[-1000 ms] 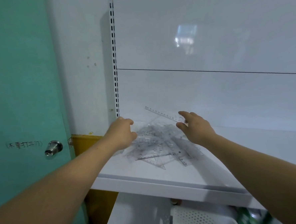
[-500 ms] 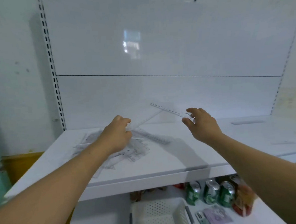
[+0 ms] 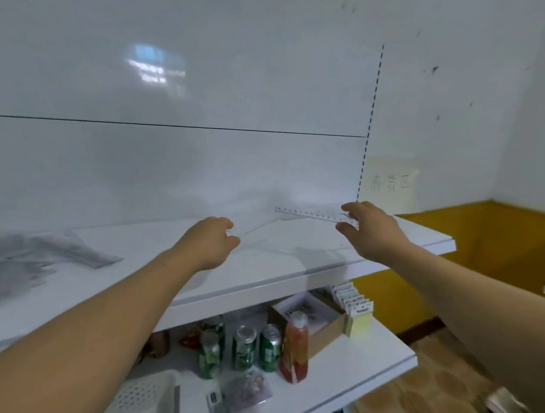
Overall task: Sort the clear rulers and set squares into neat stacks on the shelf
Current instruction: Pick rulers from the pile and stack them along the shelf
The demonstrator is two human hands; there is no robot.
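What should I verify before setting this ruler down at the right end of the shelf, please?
1. Grip: the right hand pinches the clear ruler at its near end: ok.
2. Second piece: whether the left hand holds a clear piece: cannot tell, too faint.
3. Position: the clear ruler hangs over the shelf, inside its right edge: ok.
4. Landing spot free of other clear pieces: cannot tell.
5. Sorting: the pile at the left lies jumbled: not ok.

2 hands (image 3: pixel 209 242) (image 3: pixel 371 229), 3 green cans (image 3: pixel 244 348), 1 red bottle (image 3: pixel 294 348), 1 white basket (image 3: pixel 142 402), 2 shelves (image 3: pixel 268 270)
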